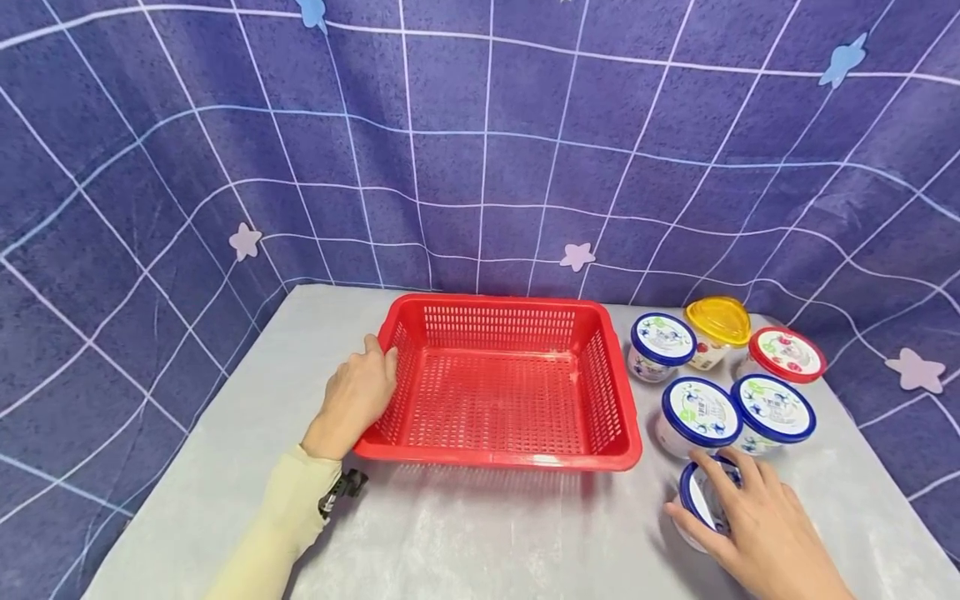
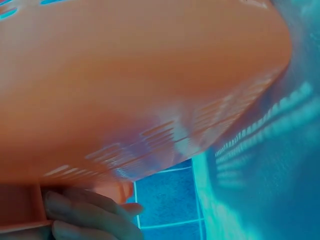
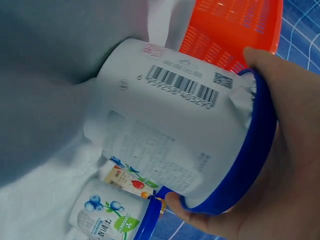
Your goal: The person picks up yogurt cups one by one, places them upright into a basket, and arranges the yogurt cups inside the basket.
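Under my right fingers (image 1: 716, 477), curled around its blue lid (image 3: 262, 135), I hold a white tub (image 3: 170, 120) top-up, its axis roughly upright, probably by the lid because that edge grips best; whether its base touches the surface (image 1: 495, 533) I cannot tell. Just beyond them cluster more lidded tubs (image 1: 701, 412). Well to their left, my left fingers (image 1: 372, 350) grip one end of the red basket (image 1: 480, 457), seemingly to steady it, mouth upward, long axis running from those fingers toward the tubs.
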Demonstrator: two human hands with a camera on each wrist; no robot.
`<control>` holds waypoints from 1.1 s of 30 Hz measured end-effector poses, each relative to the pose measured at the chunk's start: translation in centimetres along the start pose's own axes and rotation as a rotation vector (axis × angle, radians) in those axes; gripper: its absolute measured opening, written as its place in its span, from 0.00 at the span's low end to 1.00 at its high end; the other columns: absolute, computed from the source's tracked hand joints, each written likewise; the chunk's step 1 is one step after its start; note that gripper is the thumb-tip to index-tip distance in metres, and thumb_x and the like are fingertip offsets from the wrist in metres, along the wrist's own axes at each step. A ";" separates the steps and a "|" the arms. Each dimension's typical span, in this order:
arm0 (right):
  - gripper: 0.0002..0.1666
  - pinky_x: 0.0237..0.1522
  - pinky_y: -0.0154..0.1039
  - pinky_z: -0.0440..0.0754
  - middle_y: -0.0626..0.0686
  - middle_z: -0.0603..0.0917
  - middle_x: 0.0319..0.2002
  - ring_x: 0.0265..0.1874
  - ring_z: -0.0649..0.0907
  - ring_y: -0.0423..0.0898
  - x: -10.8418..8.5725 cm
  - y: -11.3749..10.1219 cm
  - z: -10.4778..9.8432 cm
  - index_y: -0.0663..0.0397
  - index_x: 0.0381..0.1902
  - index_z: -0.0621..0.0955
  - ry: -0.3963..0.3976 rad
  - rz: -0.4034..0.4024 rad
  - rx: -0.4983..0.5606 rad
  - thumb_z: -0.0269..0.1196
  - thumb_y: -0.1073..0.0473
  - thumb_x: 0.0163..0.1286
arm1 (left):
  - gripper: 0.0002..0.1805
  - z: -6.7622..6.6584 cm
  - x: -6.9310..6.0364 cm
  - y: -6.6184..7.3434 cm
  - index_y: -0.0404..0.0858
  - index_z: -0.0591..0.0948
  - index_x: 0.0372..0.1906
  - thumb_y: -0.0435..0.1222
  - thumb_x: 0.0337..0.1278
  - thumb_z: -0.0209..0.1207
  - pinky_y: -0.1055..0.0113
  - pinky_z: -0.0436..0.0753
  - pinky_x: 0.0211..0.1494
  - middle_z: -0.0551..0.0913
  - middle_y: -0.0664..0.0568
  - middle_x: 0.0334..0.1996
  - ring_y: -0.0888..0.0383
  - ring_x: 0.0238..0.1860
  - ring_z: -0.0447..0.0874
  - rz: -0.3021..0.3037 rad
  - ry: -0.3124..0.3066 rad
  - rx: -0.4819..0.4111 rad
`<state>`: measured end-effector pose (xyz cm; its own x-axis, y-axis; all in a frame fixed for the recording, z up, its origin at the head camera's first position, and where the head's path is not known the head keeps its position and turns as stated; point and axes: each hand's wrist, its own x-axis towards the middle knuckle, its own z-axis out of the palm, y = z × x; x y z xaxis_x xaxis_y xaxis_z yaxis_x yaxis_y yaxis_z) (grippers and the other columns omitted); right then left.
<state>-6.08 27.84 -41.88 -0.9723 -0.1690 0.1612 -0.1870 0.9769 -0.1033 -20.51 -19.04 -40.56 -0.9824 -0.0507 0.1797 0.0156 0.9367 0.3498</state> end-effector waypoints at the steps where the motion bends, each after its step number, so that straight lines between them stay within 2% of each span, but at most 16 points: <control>1: 0.50 0.47 0.72 0.72 0.69 0.73 0.57 0.52 0.74 0.70 0.0 -0.1 0.1 0.56 0.60 0.79 -0.001 0.007 0.003 0.64 0.22 0.55 | 0.20 -0.1 0.1 0.0 0.27 0.67 0.46 0.44 0.76 0.42 0.46 0.76 0.22 0.77 0.32 0.24 0.34 0.24 0.83 -0.004 -0.003 0.004; 5: 0.49 0.48 0.72 0.72 0.69 0.73 0.56 0.52 0.74 0.70 -0.1 -0.5 0.4 0.55 0.60 0.79 0.006 0.025 0.016 0.63 0.23 0.56 | 0.20 -0.3 0.1 -0.3 0.28 0.67 0.46 0.44 0.76 0.42 0.46 0.76 0.23 0.77 0.32 0.24 0.34 0.25 0.83 -0.016 -0.017 0.020; 7: 0.48 0.46 0.71 0.72 0.68 0.74 0.55 0.51 0.74 0.69 -0.1 -0.6 0.3 0.56 0.59 0.80 0.054 0.003 0.033 0.66 0.25 0.55 | 0.20 -0.3 -0.1 -0.5 0.28 0.67 0.46 0.44 0.76 0.42 0.46 0.76 0.23 0.77 0.32 0.24 0.34 0.26 0.83 -0.024 -0.026 0.023; 12: 0.42 0.44 0.67 0.72 0.65 0.75 0.51 0.47 0.75 0.65 0.2 -0.3 -0.6 0.57 0.54 0.81 0.250 -0.093 0.081 0.75 0.34 0.48 | 0.20 -0.3 -0.3 -0.4 0.28 0.67 0.47 0.45 0.76 0.41 0.46 0.76 0.23 0.77 0.33 0.24 0.34 0.26 0.82 -0.028 -0.016 0.023; 18: 0.44 0.46 0.70 0.71 0.66 0.74 0.52 0.48 0.73 0.68 0.6 -0.3 -2.3 0.56 0.56 0.80 0.283 -0.094 0.080 0.75 0.35 0.47 | 0.20 -0.3 -0.2 0.1 0.29 0.69 0.41 0.45 0.77 0.41 0.46 0.76 0.22 0.77 0.32 0.23 0.33 0.25 0.82 0.001 0.033 -0.007; 21: 0.44 0.46 0.69 0.70 0.67 0.74 0.52 0.49 0.73 0.68 0.9 -0.3 -2.9 0.56 0.56 0.79 0.319 -0.121 0.097 0.76 0.38 0.45 | 0.20 -0.3 -0.1 0.1 0.31 0.70 0.37 0.44 0.77 0.40 0.46 0.76 0.21 0.77 0.33 0.23 0.34 0.24 0.82 0.006 0.047 -0.025; 27: 0.41 0.57 0.63 0.66 0.65 0.74 0.52 0.51 0.73 0.65 1.4 -0.3 -3.6 0.56 0.57 0.79 0.400 -0.198 0.145 0.75 0.44 0.46 | 0.18 -0.3 0.0 0.2 0.31 0.71 0.37 0.42 0.77 0.40 0.47 0.76 0.21 0.78 0.33 0.23 0.36 0.23 0.82 0.006 0.045 -0.025; 33: 0.41 0.50 0.62 0.67 0.65 0.74 0.52 0.50 0.74 0.64 2.0 -0.5 -4.2 0.55 0.58 0.79 0.417 -0.230 0.145 0.73 0.43 0.48 | 0.19 -0.3 -0.1 0.4 0.31 0.72 0.35 0.43 0.77 0.41 0.47 0.75 0.20 0.78 0.34 0.23 0.38 0.22 0.81 -0.016 0.048 0.002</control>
<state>-7.37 27.53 -37.40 -0.7703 -0.2821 0.5719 -0.4361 0.8874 -0.1495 -20.33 -18.75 -40.16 -0.9724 -0.0822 0.2183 -0.0002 0.9362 0.3515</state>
